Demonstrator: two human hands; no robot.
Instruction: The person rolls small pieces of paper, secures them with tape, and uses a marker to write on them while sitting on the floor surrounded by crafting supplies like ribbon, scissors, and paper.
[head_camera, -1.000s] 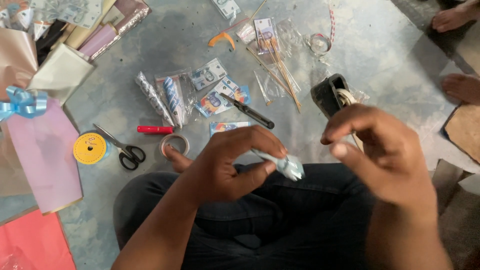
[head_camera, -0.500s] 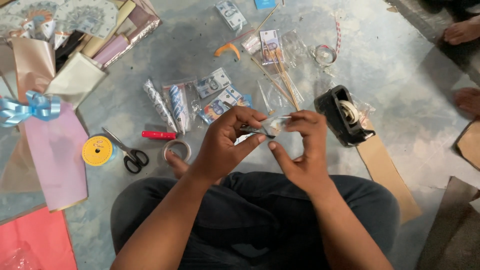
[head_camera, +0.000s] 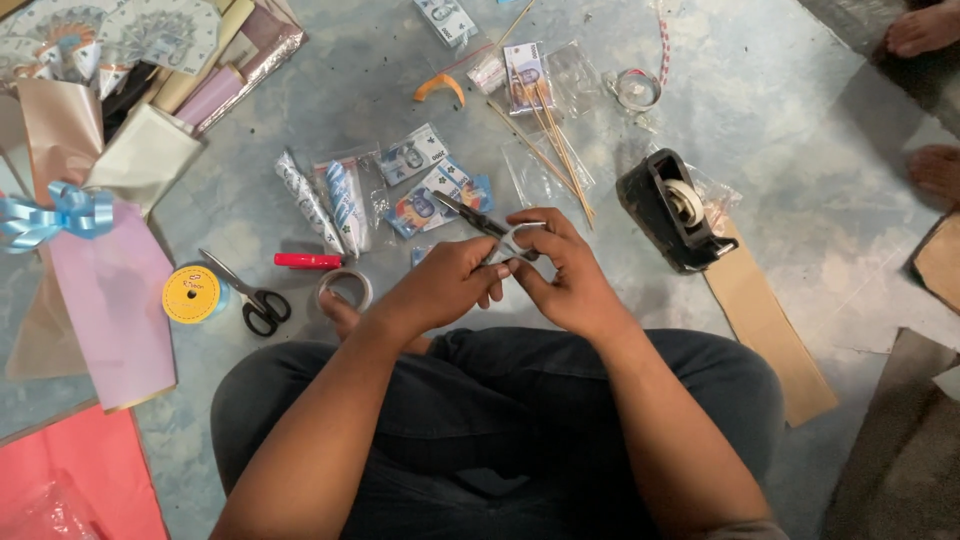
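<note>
A person sitting cross-legged on a grey floor is working a small, clear-wrapped piece (head_camera: 512, 243) between both hands, just above the knees. The left hand (head_camera: 452, 285) is closing its thumb and fingers around the piece's left end; the right hand (head_camera: 562, 272) is pinching the right end, its fingers curling over the top. Neither hand is open, and both are touching the same small item, so the piece is lying across the gap between them with its long axis running left to right. What exactly is inside the wrapping is too small to tell.

Beyond the fingertips, on the far side, a dark-handled pointed tool (head_camera: 470, 215) is lying on the floor at a slant, with a packet of printed notes (head_camera: 440, 197) just beside it and thin wooden skewers (head_camera: 555, 150) fanning out farther away. A black tape dispenser (head_camera: 672, 210) is sitting to the right, nearer the right hand than the left. To the left, a roll of clear tape (head_camera: 346, 287) is resting close by the left forearm, with a red marker (head_camera: 308, 261), black-handled scissors (head_camera: 247, 295) and a yellow ribbon spool (head_camera: 192, 294) ranging farther left. Sheets of pink wrapping paper (head_camera: 115, 300) are lying at the far left edge, and another person's bare feet (head_camera: 925, 30) are showing at the far right.
</note>
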